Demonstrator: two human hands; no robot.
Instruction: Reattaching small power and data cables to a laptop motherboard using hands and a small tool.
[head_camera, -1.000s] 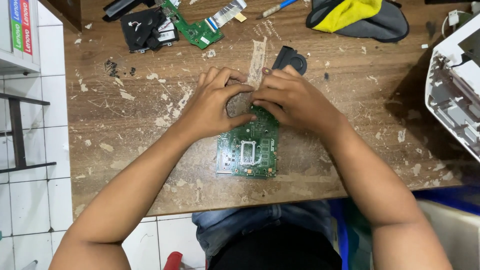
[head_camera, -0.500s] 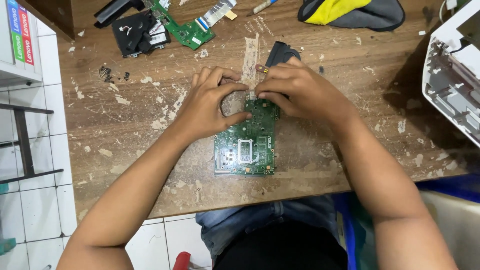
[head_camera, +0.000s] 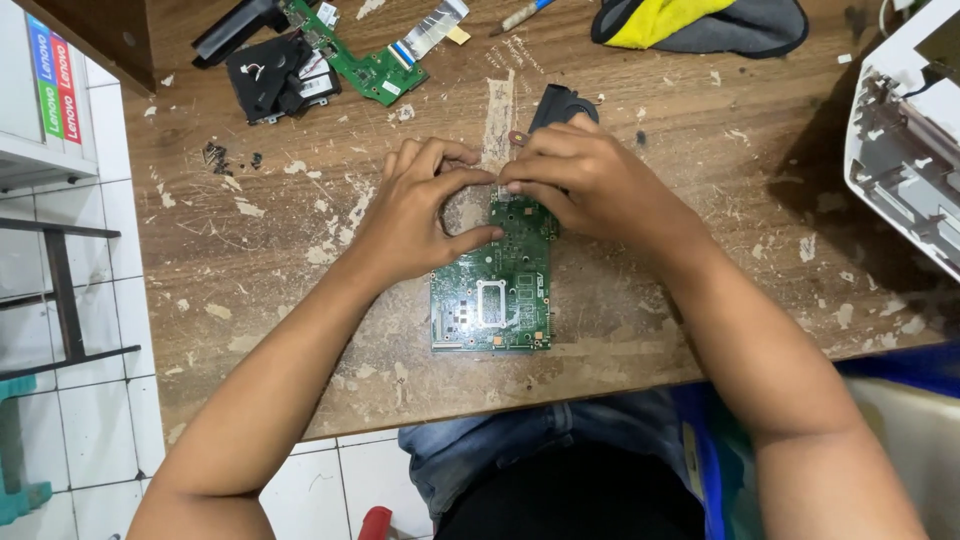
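Board (head_camera: 495, 300), green, square socket near centre, flat on worn wooden tabletop (head_camera: 250, 260) close to near edge, directly ahead of the body. Left hand (head_camera: 415, 215) on board's far left corner, thumb lying across the top face, fingers (head_camera: 440, 155) curled toward the far edge. Right hand (head_camera: 590, 185) on far right corner, fingertips bent down and pinched at the far edge, tips of both hands meeting there. Both hands closed on the board's far edge; whether anything small is pinched between the tips cannot be told, spot hidden by the fingers. Black fan (head_camera: 562, 103) just beyond right hand, partly covered by it. Strip of pale tape residue (head_camera: 498, 115) on the wood running away from the hands. Second green board (head_camera: 365, 62) with flat ribbon cable (head_camera: 430, 28) at far left, beside black plastic parts (head_camera: 275, 75). Small dark screws (head_camera: 215, 155) loose on the wood left of the hands, well apart from them. Yellow-and-grey cloth (head_camera: 700, 22) at far edge, right of centre. White casing (head_camera: 905, 140) at right edge, tilted, inner ribs showing. Tiled floor (head_camera: 90, 400) visible at left below the tabletop.
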